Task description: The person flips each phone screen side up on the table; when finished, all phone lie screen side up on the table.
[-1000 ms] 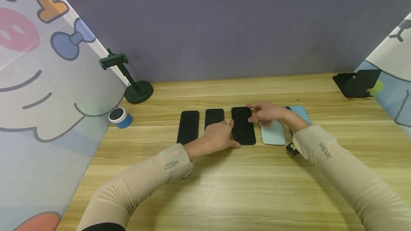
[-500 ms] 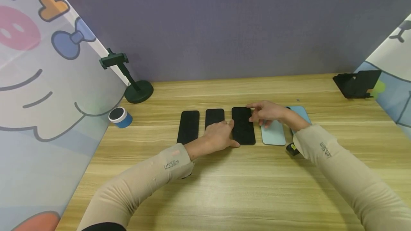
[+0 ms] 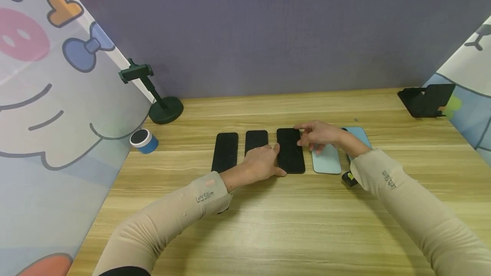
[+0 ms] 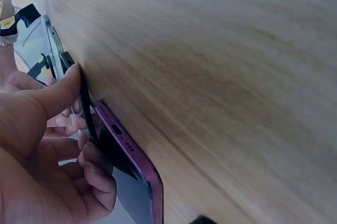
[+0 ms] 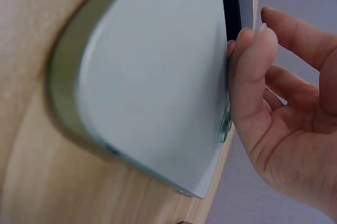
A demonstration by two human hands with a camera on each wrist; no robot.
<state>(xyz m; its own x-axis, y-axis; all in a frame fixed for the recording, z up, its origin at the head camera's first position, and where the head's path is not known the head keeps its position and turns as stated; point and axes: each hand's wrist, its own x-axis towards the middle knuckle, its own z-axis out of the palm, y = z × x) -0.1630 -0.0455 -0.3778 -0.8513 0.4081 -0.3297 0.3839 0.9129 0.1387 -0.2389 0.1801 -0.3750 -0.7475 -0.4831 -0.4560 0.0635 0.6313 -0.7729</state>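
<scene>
Three phones with dark screens up lie in a row in the head view: the left phone [image 3: 225, 152], the middle phone [image 3: 255, 138] and the right phone [image 3: 290, 151]. My left hand [image 3: 258, 163] is over the middle phone, hiding its lower part. Its thumb touches the right phone's lower left corner, its index finger the left edge. My right hand [image 3: 319, 134] touches that phone's right side, index finger at the top corner. Beneath this hand lies a mint phone [image 5: 152, 71], back up. A purple-edged phone [image 4: 129, 147] sits near my left fingers.
A blue phone [image 3: 358, 134] lies partly under the right wrist, with a small black device [image 3: 349, 178] strapped there. A dark green stand [image 3: 166, 110] and a blue-white jar [image 3: 144, 141] stand left. A black folding stand [image 3: 427, 100] is at the back right.
</scene>
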